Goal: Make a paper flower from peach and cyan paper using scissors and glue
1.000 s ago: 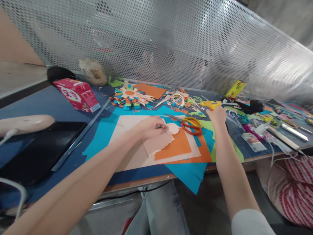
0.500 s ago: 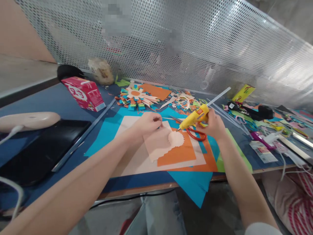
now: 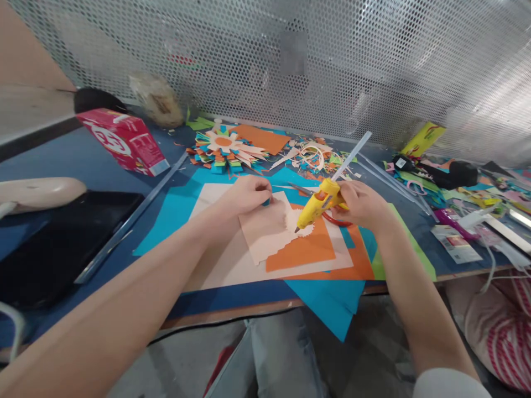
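My right hand (image 3: pixel 360 204) is wrapped round the handle of a yellow hot glue gun (image 3: pixel 317 203), with a long clear glue stick (image 3: pixel 352 155) standing out of its back. The nozzle points down over a pale peach paper disc with a jagged edge (image 3: pixel 305 228). My left hand (image 3: pixel 251 194) pinches a small piece of blue paper (image 3: pixel 266 202), mostly hidden by the fingers. Below it lie a torn-edged peach sheet (image 3: pixel 259 232) and an orange sheet (image 3: pixel 301 255). Red-handled scissors (image 3: pixel 338 221) lie partly hidden behind the glue gun.
A layered paper flower (image 3: pixel 224 145) and paper scraps (image 3: pixel 315 157) lie at the back by the perforated metal screen (image 3: pixel 249 66). To the left are a pink box (image 3: pixel 124 141) and a black tablet-like slab (image 3: pixel 70 237). A purple glue gun (image 3: pixel 452 221) lies at right.
The glue gun has come lower and tilted more steeply, its nozzle moving down and slightly left over the peach disc. My left hand keeps its pinch; the view has shifted slightly.
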Demonstrator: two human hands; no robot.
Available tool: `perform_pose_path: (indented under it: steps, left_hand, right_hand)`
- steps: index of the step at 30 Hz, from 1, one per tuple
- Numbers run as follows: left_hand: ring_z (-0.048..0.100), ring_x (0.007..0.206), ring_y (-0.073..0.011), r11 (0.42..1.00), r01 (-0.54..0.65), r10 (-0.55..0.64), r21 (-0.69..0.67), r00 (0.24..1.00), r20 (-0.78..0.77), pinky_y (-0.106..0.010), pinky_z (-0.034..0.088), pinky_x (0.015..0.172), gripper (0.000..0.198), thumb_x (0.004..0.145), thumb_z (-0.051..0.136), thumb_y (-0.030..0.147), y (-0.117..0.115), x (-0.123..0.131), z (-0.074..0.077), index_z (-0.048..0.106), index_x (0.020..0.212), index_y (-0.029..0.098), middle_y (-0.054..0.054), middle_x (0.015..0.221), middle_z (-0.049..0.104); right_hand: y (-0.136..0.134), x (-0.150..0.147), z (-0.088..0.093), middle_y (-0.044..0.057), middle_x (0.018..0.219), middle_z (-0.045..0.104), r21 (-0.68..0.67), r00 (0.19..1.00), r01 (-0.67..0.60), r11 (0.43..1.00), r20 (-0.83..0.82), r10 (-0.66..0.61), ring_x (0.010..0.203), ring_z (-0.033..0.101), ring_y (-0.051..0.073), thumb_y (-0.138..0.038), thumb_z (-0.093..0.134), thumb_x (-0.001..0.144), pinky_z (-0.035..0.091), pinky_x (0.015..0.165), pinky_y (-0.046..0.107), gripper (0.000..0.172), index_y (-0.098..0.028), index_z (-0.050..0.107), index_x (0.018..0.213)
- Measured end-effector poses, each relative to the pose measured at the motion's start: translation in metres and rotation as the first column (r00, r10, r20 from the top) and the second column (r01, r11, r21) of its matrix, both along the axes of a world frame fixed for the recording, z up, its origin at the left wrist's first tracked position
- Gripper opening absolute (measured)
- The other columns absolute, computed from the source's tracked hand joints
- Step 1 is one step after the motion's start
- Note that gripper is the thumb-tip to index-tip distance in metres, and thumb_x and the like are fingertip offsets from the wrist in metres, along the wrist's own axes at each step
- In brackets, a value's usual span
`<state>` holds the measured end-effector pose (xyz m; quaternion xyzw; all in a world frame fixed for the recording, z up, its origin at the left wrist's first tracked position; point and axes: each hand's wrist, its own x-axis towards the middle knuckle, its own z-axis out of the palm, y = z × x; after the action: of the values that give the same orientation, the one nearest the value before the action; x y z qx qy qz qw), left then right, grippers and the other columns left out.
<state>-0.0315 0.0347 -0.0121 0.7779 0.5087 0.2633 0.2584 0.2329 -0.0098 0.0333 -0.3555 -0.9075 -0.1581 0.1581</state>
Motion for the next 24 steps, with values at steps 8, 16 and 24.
perform_pose_path:
  steps: [8,16,24]
  left_hand:
    - [0.057,0.068,-0.0166,1.0,0.025,-0.024,-0.01,0.999,0.023,-0.024,0.042,0.061,0.018,0.058,0.039,0.022,-0.001,0.001,0.0,0.057,0.057,0.017,-0.001,0.065,0.065]
    - [0.058,0.068,-0.0166,0.998,0.06,-0.061,0.02,0.998,0.02,-0.023,0.041,0.059,0.019,0.059,0.04,0.022,0.002,-0.001,-0.004,0.058,0.059,0.017,-0.001,0.067,0.065]
    - [0.059,0.069,-0.0173,0.99,0.135,-0.138,0.038,0.986,0.093,-0.023,0.041,0.057,0.02,0.056,0.038,0.021,-0.009,0.002,0.007,0.057,0.058,0.016,-0.003,0.07,0.067]
  right_hand:
    - [0.003,-0.002,-0.004,0.011,0.085,0.064,0.018,0.999,0.008,1.0,0.04,-0.009,0.077,0.06,0.023,-0.026,0.045,0.076,0.048,0.068,0.038,0.019,-0.018,0.049,0.093]
    - [0.006,-0.002,-0.007,0.013,0.092,0.064,0.064,0.999,0.014,0.998,0.046,-0.017,0.081,0.061,0.024,-0.023,0.044,0.079,0.049,0.069,0.038,0.025,-0.015,0.048,0.102]
    - [0.01,0.002,-0.006,0.015,0.094,0.064,0.055,0.999,0.049,0.997,0.021,-0.05,0.09,0.061,0.026,-0.019,0.044,0.077,0.049,0.071,0.04,0.031,-0.013,0.046,0.108]
